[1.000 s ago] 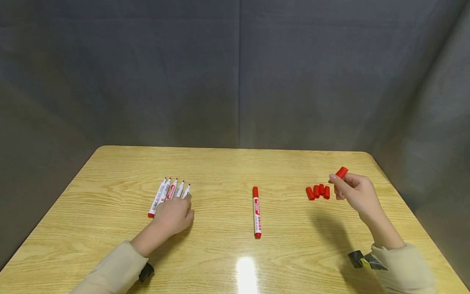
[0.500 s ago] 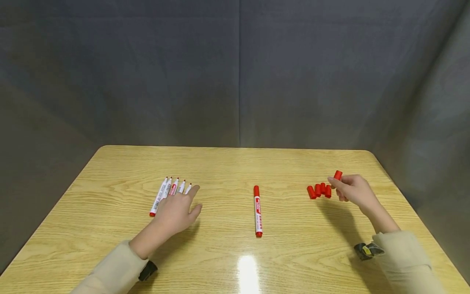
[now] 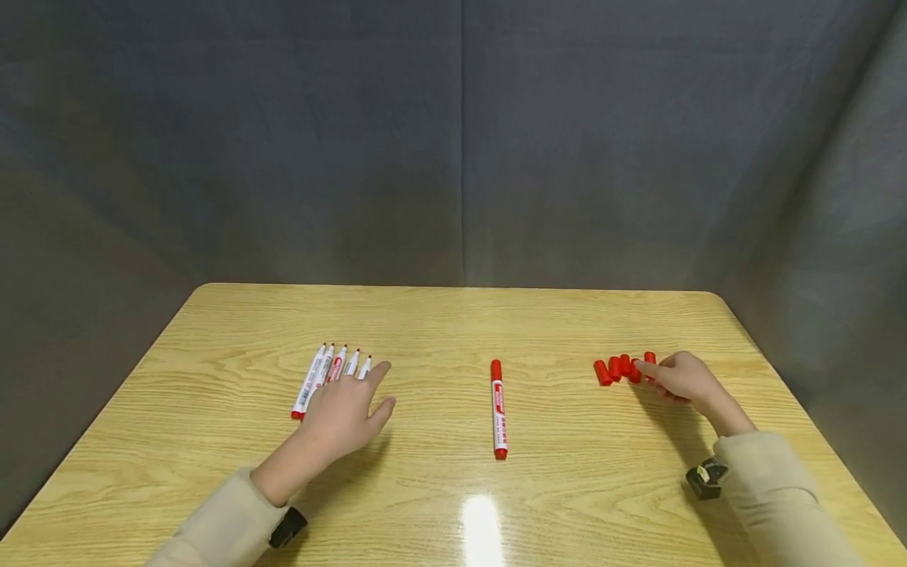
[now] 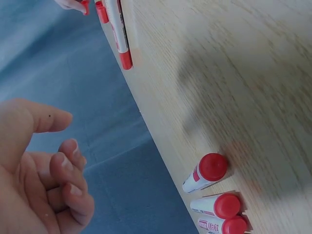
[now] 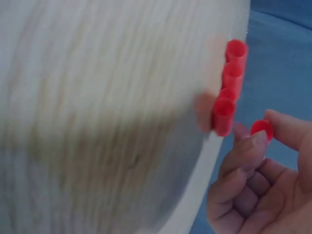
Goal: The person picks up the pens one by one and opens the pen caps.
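Note:
My right hand (image 3: 689, 379) pinches a red marker cap (image 5: 262, 128) between thumb and fingers. The cap is low at the right end of a row of several loose red caps (image 3: 602, 373); whether it touches the table cannot be told. In the right wrist view, the row's nearest cap (image 5: 223, 118) shows its hollow end. At the left, my left hand (image 3: 340, 413) holds nothing and hovers over several uncapped white markers (image 3: 312, 382), covering part of them. Its fingers are loosely bent in the left wrist view, clear of the marker ends (image 4: 213, 167).
A capped red-and-white marker (image 3: 499, 413) lies alone in the middle of the wooden table (image 3: 425, 331). Dark grey cloth (image 3: 453, 157) hangs behind the table and at both sides. Light glares off the front of the tabletop.
My right hand has lowered the cap from above the row down beside its right end. My left hand has lifted slightly off the markers, its thumb and index finger spreading apart.

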### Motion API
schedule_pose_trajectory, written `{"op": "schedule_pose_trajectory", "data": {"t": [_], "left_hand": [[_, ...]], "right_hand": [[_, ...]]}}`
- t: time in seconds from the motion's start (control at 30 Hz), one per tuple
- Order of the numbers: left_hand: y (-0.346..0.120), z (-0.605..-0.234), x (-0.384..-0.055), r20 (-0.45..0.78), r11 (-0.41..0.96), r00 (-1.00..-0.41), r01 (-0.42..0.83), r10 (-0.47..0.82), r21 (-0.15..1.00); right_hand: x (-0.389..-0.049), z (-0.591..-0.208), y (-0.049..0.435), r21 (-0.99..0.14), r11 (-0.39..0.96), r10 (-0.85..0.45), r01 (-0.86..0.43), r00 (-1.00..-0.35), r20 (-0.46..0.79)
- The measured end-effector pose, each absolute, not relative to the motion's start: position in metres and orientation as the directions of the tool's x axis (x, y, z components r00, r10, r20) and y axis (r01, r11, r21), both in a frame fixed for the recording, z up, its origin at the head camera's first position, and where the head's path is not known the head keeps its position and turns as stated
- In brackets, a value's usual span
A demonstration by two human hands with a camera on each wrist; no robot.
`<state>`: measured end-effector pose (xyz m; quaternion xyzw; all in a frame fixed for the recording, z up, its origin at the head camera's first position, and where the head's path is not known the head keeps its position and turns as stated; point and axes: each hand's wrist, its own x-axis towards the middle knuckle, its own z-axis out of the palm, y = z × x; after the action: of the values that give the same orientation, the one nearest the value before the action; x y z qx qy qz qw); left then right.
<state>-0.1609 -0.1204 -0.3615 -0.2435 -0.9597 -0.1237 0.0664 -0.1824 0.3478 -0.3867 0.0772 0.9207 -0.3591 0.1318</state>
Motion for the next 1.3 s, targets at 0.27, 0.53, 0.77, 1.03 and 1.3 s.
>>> {"op": "schedule_pose_trajectory", "data": {"t": [0.27,0.53,0.77,1.03,1.3], "left_hand": [[-0.116,-0.364,-0.161,0.205,0.836,-0.861,0.504,0.466,0.218],[-0.112,-0.367,-0.159,0.181,0.836,-0.859,0.509,0.478,0.204],[-0.104,-0.369,-0.157,0.173,0.830,-0.859,0.511,0.483,0.223],[-0.084,-0.372,-0.159,0.153,0.798,-0.848,0.530,0.508,0.286],[-0.061,-0.377,-0.156,0.101,0.760,-0.812,0.576,0.575,0.301]], "right_hand": [[-0.186,-0.398,0.354,-0.618,0.731,0.070,0.287,-0.934,-0.351],[-0.188,-0.400,0.357,-0.643,0.695,0.046,0.322,-0.912,-0.407],[-0.183,-0.391,0.359,-0.619,0.728,0.067,0.293,-0.930,-0.362],[-0.174,-0.369,0.354,-0.646,0.729,0.031,0.226,-0.954,-0.299],[-0.164,-0.353,0.336,-0.660,0.739,-0.041,0.139,-0.968,-0.249]]}}
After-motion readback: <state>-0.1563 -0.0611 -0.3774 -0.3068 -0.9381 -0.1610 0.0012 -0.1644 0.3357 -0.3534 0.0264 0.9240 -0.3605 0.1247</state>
